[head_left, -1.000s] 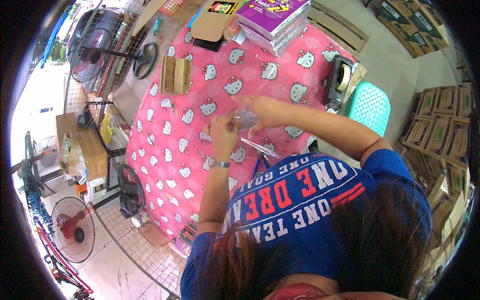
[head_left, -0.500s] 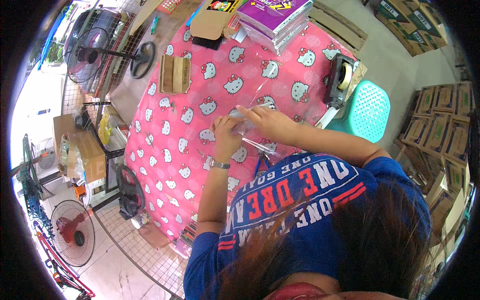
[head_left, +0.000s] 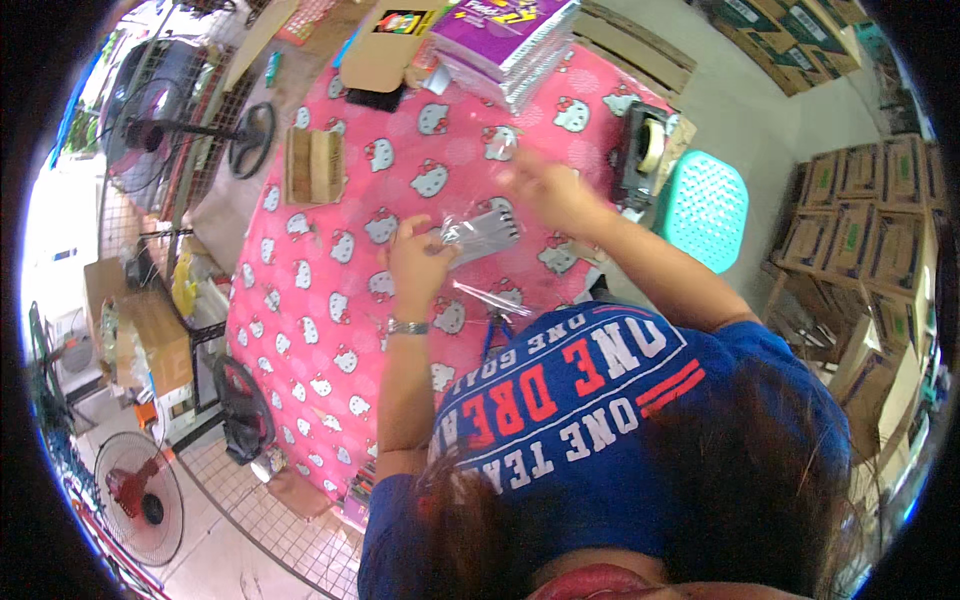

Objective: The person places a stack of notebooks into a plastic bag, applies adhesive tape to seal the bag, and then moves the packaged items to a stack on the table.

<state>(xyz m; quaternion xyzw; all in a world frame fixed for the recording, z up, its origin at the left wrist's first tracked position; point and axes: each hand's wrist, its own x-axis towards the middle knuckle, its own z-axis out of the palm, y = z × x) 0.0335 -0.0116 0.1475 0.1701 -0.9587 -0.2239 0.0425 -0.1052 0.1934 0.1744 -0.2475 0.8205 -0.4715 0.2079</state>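
My left hand (head_left: 418, 258) is closed on one end of a small flat grey pack (head_left: 485, 238) in clear plastic. A row of dark marks runs along the pack's far right end; its contents are too unclear to name. To the right and above it, my right hand (head_left: 552, 198) is lifted apart from the pack, its fingers smeared by motion. A clear glint shows near those fingertips, and I cannot make out whether they hold plastic. Nearer my shirt, a strip of clear plastic (head_left: 492, 297) lies over the pink cartoon-print tablecloth (head_left: 340, 300).
Purple plastic-wrapped packs (head_left: 505, 45) stand stacked at the far side. A black tape dispenser (head_left: 641, 150) sits at the right table edge, beside a teal stool (head_left: 706, 210). Brown cardboard pieces (head_left: 313, 167) lie at left. Cartons (head_left: 850, 205) are piled farther right.
My right hand has come off the pack and moved up and away, uncovering the pack's end. My left hand still holds it. The view has shifted slightly.
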